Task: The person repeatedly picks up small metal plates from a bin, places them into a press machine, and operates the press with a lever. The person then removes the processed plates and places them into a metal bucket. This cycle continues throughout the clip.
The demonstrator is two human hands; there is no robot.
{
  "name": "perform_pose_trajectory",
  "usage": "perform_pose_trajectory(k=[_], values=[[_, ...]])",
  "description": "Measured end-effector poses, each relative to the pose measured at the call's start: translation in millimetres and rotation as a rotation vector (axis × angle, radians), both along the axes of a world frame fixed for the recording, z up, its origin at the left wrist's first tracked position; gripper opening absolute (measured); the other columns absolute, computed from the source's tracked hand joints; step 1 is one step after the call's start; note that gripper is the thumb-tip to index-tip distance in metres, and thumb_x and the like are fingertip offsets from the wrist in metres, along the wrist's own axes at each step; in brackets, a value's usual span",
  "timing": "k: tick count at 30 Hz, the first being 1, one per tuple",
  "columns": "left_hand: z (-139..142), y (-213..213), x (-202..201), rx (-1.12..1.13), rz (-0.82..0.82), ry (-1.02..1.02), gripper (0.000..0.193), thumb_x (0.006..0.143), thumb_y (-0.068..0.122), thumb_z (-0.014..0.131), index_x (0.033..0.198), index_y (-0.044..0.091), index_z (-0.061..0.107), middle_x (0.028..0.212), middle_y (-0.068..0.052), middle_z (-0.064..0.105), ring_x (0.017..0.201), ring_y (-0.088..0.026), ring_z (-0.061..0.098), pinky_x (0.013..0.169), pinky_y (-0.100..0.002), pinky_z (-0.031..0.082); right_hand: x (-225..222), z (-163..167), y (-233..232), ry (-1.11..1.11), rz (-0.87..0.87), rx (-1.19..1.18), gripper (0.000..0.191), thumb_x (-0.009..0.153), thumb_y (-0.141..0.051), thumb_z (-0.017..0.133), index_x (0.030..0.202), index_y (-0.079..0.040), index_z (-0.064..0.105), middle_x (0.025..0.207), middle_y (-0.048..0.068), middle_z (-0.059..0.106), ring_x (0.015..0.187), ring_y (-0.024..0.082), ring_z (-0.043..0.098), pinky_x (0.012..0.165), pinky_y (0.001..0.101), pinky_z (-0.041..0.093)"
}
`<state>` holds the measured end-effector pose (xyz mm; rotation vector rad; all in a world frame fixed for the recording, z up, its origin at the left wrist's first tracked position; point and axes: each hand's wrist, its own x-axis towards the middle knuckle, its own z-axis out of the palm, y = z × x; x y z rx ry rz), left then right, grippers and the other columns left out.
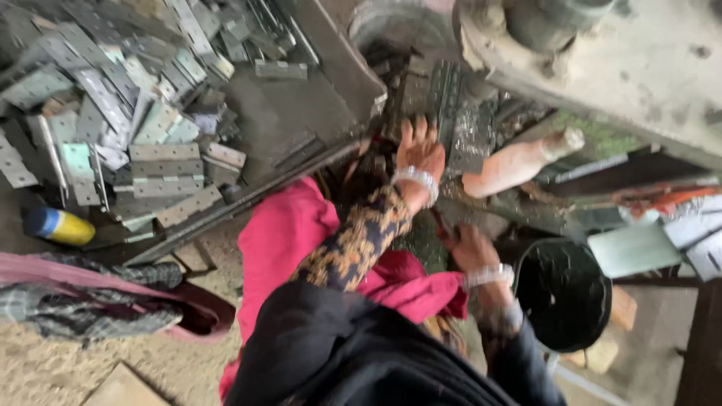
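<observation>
Steel is what I have under my fingers — a dark, flat hinge plate (444, 94) with a row of punched holes, standing on end in the heap of metal parts (474, 135) below the grey machine body (639, 68). My left hand (420, 154) lies flat against that heap just beside the plate, fingers spread wide and closed round nothing; a pale bangle sits on the wrist above a patterned sleeve. The plate looks stiff and fairly heavy for its size, with sharp stamped edges and probably an oily film, so I judge it best taken by the long sides near the middle, thumb on one face and fingers on the other, not by the corners.

My right hand (470, 248) hangs lower, near my lap, above the pink cloth (301, 225) across my knees. Its fingers are curled, but the blur keeps me from telling whether they grip anything. It also wears a pale bangle.

Just right of that hand stands a black bucket (562, 293), dark inside — I cannot make out what it holds. Past my left hand a pale, rounded lever or handle (519, 162) slants up toward the machine.

Off to the left, well apart from both hands, a sloping metal tray (316, 113) carries a big pile of grey hinges (135, 128), lying every way. Below it on the ground rest a yellow and blue can (60, 225) and a checked cloth bundle (90, 301).
</observation>
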<state>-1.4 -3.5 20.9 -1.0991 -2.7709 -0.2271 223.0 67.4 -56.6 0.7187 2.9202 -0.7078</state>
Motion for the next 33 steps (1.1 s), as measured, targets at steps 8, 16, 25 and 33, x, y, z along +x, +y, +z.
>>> perform_pose_trajectory(k=[8,16,25,33], values=[[34,-13,-4,-0.133,-0.042,-0.184,0.035,0.098,0.017,0.049,0.124,0.012,0.072,0.166,-0.008,0.033,0.153,-0.032,0.022,0.121,-0.061,0.008,0,-15,-18,0.020,-0.167,-0.047,0.027,0.096,-0.028,0.065,0.090,-0.001,0.068,0.083,0.031,0.068,0.076,0.048,0.064,0.064,0.0550,0.049],[33,4,-13,-0.184,0.022,-0.045,0.040,0.100,0.018,0.045,0.135,0.013,0.064,0.166,-0.007,0.029,0.154,-0.033,0.021,0.121,-0.061,0.002,5,-12,-12,0.269,-0.003,-0.325,0.021,0.089,-0.017,0.054,0.098,-0.007,0.070,0.071,0.018,0.071,0.058,0.037,0.068,0.053,0.0482,0.052],[29,8,-25,-0.223,0.006,-0.111,0.044,0.104,0.020,0.040,0.144,0.010,0.057,0.166,-0.008,0.033,0.156,-0.033,0.020,0.123,-0.063,0.002,-1,-8,-4,0.108,0.112,0.090,0.042,0.100,-0.039,0.066,0.087,0.001,0.070,0.075,0.025,0.065,0.073,0.047,0.063,0.057,0.0513,0.048],[27,16,-33,-0.198,-0.013,-0.083,0.045,0.106,0.021,0.041,0.148,0.010,0.053,0.165,-0.007,0.034,0.155,-0.033,0.022,0.124,-0.063,0.002,1,-16,-32,-0.116,-0.211,-0.067,0.042,0.100,-0.048,0.058,0.100,-0.010,0.075,0.094,0.025,0.072,0.093,0.045,0.069,0.076,0.0532,0.054]])
